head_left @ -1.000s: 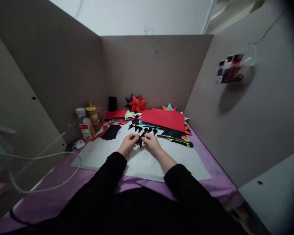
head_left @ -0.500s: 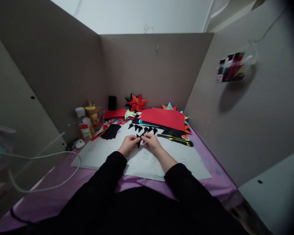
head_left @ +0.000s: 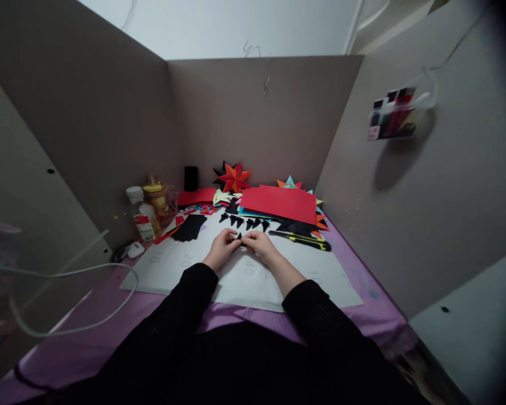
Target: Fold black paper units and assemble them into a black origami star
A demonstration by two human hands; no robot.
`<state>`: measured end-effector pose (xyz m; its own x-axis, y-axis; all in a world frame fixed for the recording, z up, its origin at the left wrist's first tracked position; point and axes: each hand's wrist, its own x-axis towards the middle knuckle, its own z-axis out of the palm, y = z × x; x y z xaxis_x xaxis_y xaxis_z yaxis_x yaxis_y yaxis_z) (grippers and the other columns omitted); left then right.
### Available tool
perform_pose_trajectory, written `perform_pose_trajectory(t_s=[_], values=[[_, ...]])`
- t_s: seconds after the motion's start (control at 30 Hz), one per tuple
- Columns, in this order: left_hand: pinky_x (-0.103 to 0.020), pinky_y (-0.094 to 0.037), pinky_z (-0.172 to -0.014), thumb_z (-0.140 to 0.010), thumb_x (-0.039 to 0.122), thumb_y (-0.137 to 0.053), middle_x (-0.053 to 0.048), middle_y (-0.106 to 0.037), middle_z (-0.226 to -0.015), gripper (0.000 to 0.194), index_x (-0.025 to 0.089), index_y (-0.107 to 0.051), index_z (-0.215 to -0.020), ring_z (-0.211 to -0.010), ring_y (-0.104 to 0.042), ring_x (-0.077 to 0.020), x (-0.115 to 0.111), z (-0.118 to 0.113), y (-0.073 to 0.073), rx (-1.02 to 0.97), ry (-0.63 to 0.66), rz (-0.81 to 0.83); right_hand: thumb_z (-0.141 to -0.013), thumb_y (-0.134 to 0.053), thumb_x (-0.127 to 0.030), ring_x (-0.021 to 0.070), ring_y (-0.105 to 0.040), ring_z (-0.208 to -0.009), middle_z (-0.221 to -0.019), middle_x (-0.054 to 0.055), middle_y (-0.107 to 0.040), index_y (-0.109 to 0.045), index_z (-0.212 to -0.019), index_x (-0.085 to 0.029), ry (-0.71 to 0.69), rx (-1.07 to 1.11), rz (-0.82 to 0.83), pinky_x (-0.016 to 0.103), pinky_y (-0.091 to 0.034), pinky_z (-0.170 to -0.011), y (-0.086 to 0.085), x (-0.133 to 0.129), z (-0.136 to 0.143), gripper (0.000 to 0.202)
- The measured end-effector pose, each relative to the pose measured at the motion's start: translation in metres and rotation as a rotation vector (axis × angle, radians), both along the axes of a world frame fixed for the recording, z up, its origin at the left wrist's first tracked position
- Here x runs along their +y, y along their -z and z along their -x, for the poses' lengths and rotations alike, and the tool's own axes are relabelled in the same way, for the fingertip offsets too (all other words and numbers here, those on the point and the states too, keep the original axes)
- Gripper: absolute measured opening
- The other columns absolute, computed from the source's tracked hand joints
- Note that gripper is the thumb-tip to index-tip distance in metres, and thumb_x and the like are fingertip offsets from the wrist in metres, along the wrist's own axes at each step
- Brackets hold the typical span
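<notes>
Between my fingertips is a small folded piece of black paper (head_left: 240, 238), mostly covered by the fingers. My left hand (head_left: 223, 247) pinches it from the left, and my right hand (head_left: 256, 243) pinches it from the right. Both hands are just above a white sheet (head_left: 231, 284) with numbers written on it. Beyond the fingers, several folded black paper pieces (head_left: 250, 224) lie in a row. A black and yellow utility knife (head_left: 307, 241) rests to the right of my right hand.
Red paper sheets (head_left: 278, 203) are stacked behind the row. An orange-red paper star (head_left: 235, 178) stands at the back wall. Black paper rectangles (head_left: 190, 227) lie left, near a yellow-lidded jar (head_left: 157, 197) and a bottle (head_left: 135, 197). A white cable (head_left: 80, 327) loops at the left.
The black paper piece has turned in my fingers; its point that hung downward no longer shows, and a small tip now points up. The view has shifted slightly.
</notes>
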<state>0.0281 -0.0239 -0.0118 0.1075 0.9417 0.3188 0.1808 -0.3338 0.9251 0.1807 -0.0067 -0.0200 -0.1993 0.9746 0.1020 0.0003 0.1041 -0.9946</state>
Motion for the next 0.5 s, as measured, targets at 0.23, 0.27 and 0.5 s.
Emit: perform_pose_trajectory(t_s=[0.23, 0.27, 0.5], values=[[-0.018, -0.034, -0.047, -0.063, 0.029, -0.068, 0.008, -0.051, -0.061, 0.047, 0.020, -0.043, -0.102, -0.045, -0.046, -0.0059, -0.0018, -0.0011, -0.0004, -0.074, 0.012, 0.097, -0.064, -0.062, -0.037, 0.0069, -0.036, -0.041, -0.047, -0.006, -0.047, -0.057, -0.064, -0.015, 0.069, -0.003, -0.033, 0.021, -0.026, -0.043, -0.0012, -0.0008, 0.0001, 0.023], [-0.018, -0.034, -0.047, -0.063, 0.029, -0.068, 0.009, -0.050, -0.060, 0.046, 0.020, -0.042, -0.101, -0.044, -0.046, -0.0057, -0.0020, -0.0012, -0.0005, -0.084, 0.009, 0.108, -0.064, -0.062, -0.037, 0.0071, -0.037, -0.042, -0.047, -0.006, -0.048, -0.057, -0.065, -0.015, 0.059, -0.021, -0.044, 0.021, -0.027, -0.043, -0.0014, -0.0009, -0.0001, 0.022], [-0.018, -0.036, -0.047, -0.065, 0.028, -0.066, 0.007, -0.053, -0.058, 0.041, 0.019, -0.041, -0.096, -0.045, -0.049, -0.0072, -0.0024, 0.0002, 0.0014, -0.058, 0.025, 0.104, -0.065, -0.061, -0.029, 0.0074, -0.037, -0.046, -0.048, -0.006, -0.045, -0.057, -0.060, -0.015, 0.020, -0.179, -0.168, 0.021, -0.028, -0.048, -0.0001, -0.0018, -0.0011, 0.015]])
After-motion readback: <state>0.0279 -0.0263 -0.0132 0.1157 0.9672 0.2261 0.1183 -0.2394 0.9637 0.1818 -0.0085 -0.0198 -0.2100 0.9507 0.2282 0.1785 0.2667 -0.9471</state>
